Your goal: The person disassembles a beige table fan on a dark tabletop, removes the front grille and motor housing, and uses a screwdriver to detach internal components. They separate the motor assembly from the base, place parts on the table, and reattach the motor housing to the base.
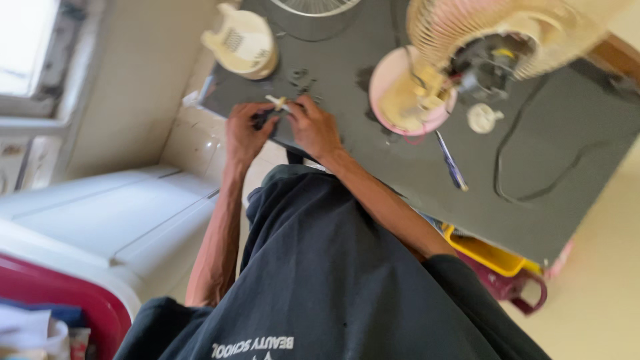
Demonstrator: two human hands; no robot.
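Both my hands meet at the near edge of a dark grey table (373,173). My left hand (245,132) and my right hand (313,127) pinch a small cream plastic part (277,103) between their fingers, with something dark under it. A table fan with a cream grille (480,33) and pink base (400,93) stands just right of my hands. A cream fan cover (241,43) lies at the table's far left. Small dark screws (301,79) are scattered beyond my fingers.
A screwdriver (451,162) and a round white knob (483,118) lie right of the fan base. A black cord (533,147) loops across the table. A white appliance (120,213) stands left; a yellow bin (490,255) and maroon container (513,287) sit under the table.
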